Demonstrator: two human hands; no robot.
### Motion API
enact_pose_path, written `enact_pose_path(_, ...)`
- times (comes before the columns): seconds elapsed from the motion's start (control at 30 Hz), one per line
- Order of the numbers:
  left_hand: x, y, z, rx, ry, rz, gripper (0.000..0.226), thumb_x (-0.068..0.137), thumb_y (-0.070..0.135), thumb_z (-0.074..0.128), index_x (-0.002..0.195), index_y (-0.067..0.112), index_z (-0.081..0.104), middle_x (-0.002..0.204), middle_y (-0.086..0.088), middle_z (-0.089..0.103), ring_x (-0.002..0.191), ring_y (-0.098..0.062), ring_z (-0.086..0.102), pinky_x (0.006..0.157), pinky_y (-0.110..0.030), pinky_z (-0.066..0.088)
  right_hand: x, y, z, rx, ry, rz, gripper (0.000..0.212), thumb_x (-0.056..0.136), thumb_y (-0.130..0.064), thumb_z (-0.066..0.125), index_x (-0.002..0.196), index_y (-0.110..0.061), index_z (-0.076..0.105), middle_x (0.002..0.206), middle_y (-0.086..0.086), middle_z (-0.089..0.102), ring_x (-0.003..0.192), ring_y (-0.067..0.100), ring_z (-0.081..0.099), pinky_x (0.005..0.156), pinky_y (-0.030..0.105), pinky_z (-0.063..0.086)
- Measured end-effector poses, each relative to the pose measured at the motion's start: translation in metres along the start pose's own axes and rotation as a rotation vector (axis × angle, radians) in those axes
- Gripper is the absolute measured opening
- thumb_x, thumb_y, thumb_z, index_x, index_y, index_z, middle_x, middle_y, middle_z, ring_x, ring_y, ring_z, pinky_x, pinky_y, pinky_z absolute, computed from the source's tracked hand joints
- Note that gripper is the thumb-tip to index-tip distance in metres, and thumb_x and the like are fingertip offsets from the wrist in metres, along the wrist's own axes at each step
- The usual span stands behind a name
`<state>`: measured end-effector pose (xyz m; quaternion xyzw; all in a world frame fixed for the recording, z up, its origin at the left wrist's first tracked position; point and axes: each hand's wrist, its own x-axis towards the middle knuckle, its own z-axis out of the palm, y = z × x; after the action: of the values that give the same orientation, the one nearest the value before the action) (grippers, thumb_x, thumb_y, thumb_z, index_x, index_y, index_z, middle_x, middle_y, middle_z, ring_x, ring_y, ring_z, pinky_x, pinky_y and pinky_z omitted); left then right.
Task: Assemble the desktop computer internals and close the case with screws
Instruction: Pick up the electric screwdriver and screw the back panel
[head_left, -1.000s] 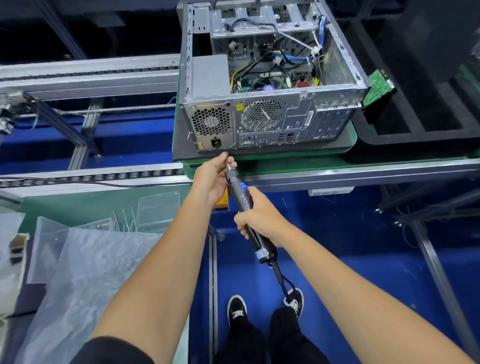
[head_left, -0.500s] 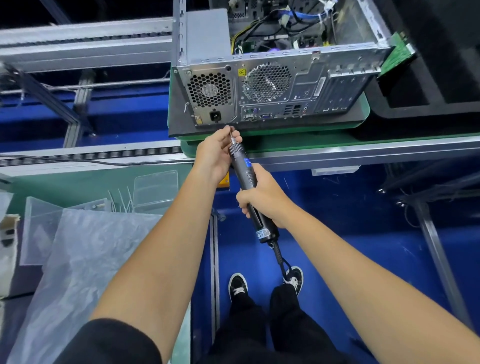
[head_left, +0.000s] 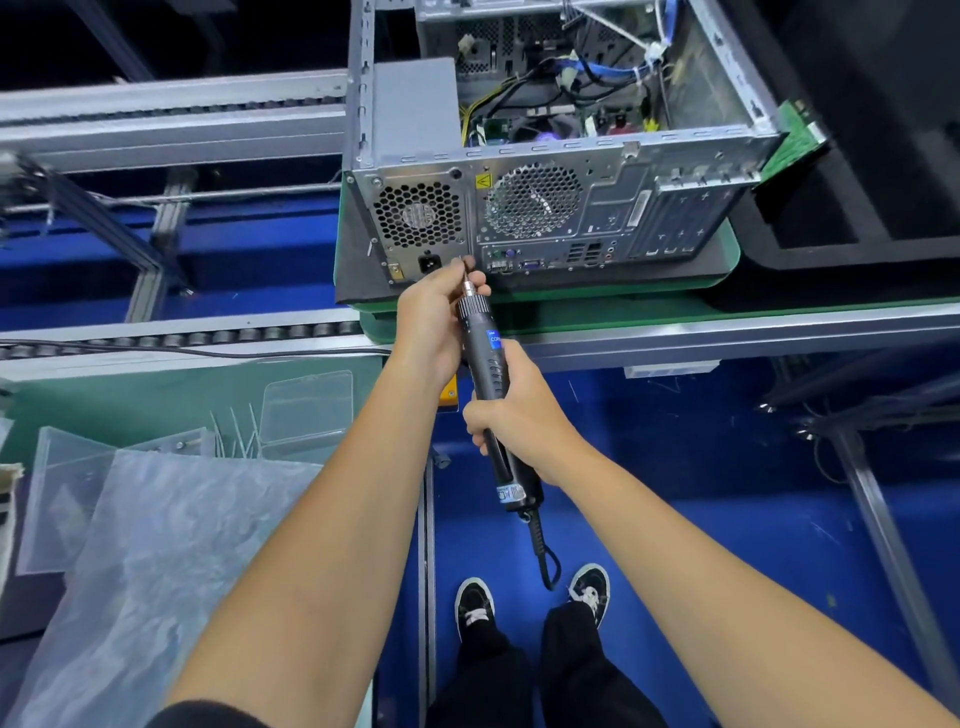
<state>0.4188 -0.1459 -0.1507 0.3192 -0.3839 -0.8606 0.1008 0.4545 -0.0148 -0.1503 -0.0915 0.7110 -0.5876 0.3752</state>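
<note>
An open grey computer case (head_left: 597, 218) lies on a green pallet (head_left: 722, 270) on the conveyor, its rear panel facing me and cables and boards showing inside. My right hand (head_left: 514, 415) grips the body of a black electric screwdriver (head_left: 485, 358) whose cord hangs toward the floor. My left hand (head_left: 439, 317) pinches the screwdriver's metal bit near its tip, which points at the lower edge of the rear panel beside the power socket (head_left: 429, 264). Whether a screw sits on the tip is hidden by my fingers.
A green circuit board (head_left: 800, 135) sticks out at the case's right side over a black tray (head_left: 831, 249). Aluminium conveyor rails (head_left: 171, 332) run left and right. Clear plastic boxes (head_left: 306, 408) and a plastic bag (head_left: 156, 561) lie on the low bench at left.
Both hands have pushed the screwdriver up and forward, so its tip has gone from below the pallet edge to the rear panel by the power socket. The grips are unchanged.
</note>
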Motion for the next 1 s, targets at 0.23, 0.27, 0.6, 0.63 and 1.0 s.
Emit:
enact_pose_path(0.23, 0.005, 0.0, 0.003, -0.039, -0.013, 0.038, 0.014, 0.097, 0.014, 0.053, 0.09, 0.006, 0.062, 0.07, -0.003, 0.063, 0.059, -0.012, 0.058, 0.055, -0.02, 0.049, 0.009, 0.004, 0.005, 0.006, 0.033, -0.057, 0.04, 0.08, -0.001, 0.063, 0.105, -0.027, 0.047, 0.087, 0.012, 0.054, 0.054, 0.017, 0.058, 0.054, 0.031, 0.054)
enact_pose_path(0.27, 0.006, 0.001, 0.003, -0.016, -0.009, 0.052, 0.014, 0.097, 0.013, 0.053, 0.09, 0.006, 0.062, 0.069, -0.004, 0.064, 0.06, -0.013, 0.059, 0.055, -0.02, 0.049, 0.011, 0.004, 0.004, 0.008, 0.039, -0.055, 0.038, 0.081, -0.003, 0.063, 0.105, -0.027, 0.047, 0.087, 0.012, 0.055, 0.054, 0.018, 0.059, 0.054, 0.033, 0.055)
enact_pose_path(0.6, 0.017, 0.01, -0.009, 0.224, -0.029, 0.188, 0.016, 0.096, 0.014, 0.055, 0.095, 0.001, 0.065, 0.07, -0.005, 0.069, 0.064, -0.016, 0.064, 0.062, -0.023, 0.053, 0.023, 0.006, 0.0, 0.019, -0.003, -0.079, 0.026, 0.087, -0.011, 0.064, 0.103, -0.02, 0.047, 0.086, 0.017, 0.055, 0.046, 0.022, 0.058, 0.051, 0.039, 0.054)
enact_pose_path(0.63, 0.017, 0.007, -0.01, 0.221, -0.034, 0.187, 0.015, 0.095, 0.014, 0.056, 0.096, 0.001, 0.065, 0.071, -0.005, 0.069, 0.064, -0.016, 0.064, 0.063, -0.024, 0.053, 0.023, 0.008, 0.0, 0.03, -0.002, -0.08, 0.026, 0.087, -0.011, 0.064, 0.103, -0.02, 0.047, 0.083, 0.013, 0.054, 0.047, 0.022, 0.058, 0.05, 0.038, 0.053)
enact_pose_path(1.0, 0.018, -0.016, -0.01, 0.221, -0.05, 0.21, 0.016, 0.096, 0.014, 0.053, 0.095, 0.005, 0.066, 0.072, -0.004, 0.067, 0.067, -0.015, 0.06, 0.06, -0.021, 0.05, 0.025, 0.021, -0.005, 0.022, 0.014, -0.075, 0.027, 0.086, -0.009, 0.064, 0.105, -0.019, 0.047, 0.081, 0.011, 0.053, 0.048, 0.023, 0.06, 0.051, 0.042, 0.055)
